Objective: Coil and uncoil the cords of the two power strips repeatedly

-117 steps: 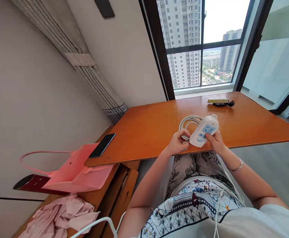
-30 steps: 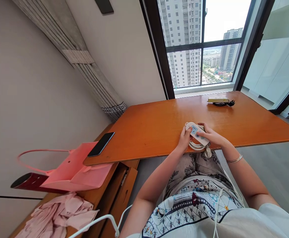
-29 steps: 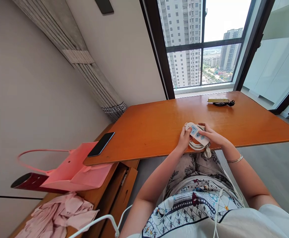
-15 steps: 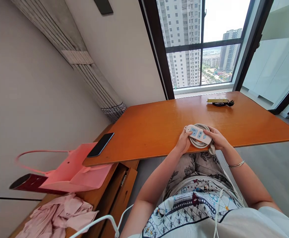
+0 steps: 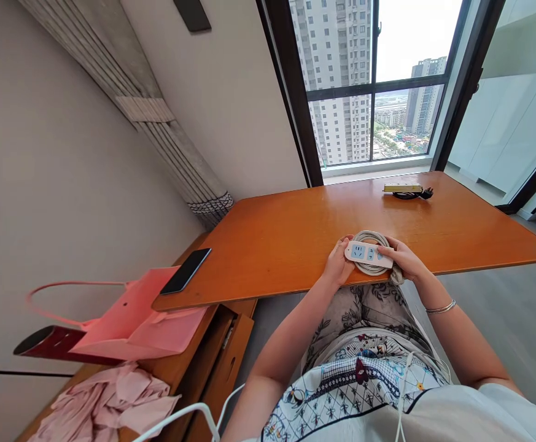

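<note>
A white power strip with blue sockets lies flat across its coiled white cable near the front edge of the orange wooden table. My left hand grips the strip's left end with curled fingers. At the strip's right end, my right hand holds on, fingers lying over the top, with the plug just under it at the table edge.
A yellow power strip with a black cable sits at the far side by the window. A black phone lies at the table's left corner. A pink bag and pink cloth rest on a lower cabinet at left.
The power strip has come down from upright in my hands to lying flat on the coiled cable. It has turned level, and both hands stay on its ends.
</note>
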Tool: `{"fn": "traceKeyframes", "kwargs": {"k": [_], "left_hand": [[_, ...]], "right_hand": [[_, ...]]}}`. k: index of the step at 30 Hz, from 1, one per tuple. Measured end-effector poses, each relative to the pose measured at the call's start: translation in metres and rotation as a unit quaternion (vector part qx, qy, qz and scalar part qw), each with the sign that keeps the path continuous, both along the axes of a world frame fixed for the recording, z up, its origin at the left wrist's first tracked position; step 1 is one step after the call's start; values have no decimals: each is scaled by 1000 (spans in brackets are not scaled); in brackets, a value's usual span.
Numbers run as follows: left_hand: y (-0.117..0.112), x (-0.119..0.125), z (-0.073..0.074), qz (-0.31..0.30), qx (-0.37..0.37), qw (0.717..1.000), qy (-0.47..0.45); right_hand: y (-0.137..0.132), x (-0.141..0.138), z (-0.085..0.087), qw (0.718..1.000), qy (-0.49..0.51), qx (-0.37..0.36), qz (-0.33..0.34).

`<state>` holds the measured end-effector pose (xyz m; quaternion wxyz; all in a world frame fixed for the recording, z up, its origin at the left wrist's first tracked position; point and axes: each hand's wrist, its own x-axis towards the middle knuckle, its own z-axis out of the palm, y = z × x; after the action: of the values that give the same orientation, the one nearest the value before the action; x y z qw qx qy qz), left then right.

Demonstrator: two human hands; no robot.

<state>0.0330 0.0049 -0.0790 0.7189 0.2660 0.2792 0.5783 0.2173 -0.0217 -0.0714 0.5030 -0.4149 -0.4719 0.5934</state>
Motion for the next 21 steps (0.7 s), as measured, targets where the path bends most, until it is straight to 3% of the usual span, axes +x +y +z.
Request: {"fn": "traceKeyframes", "kwargs": {"k": [4,9,12,16,21], "left_hand": [[5,4,-7,25,12,1000,12],[15,-2,-9,-32,66,991,112],[21,-13,-9,-7,123,968,217],[27,-24,-13,32,120,957,263],[28,-23,-16,14,142,945,295]], "right_hand": [[-2,10,-4,999,-37,14,-21],[8,29,-2,995,-71,18,-74],[20,57,1,988,-104,9,-113],[42,110,12,976,-140,-43,-163],[74,162,31,927,-284,-112,-217]]}}
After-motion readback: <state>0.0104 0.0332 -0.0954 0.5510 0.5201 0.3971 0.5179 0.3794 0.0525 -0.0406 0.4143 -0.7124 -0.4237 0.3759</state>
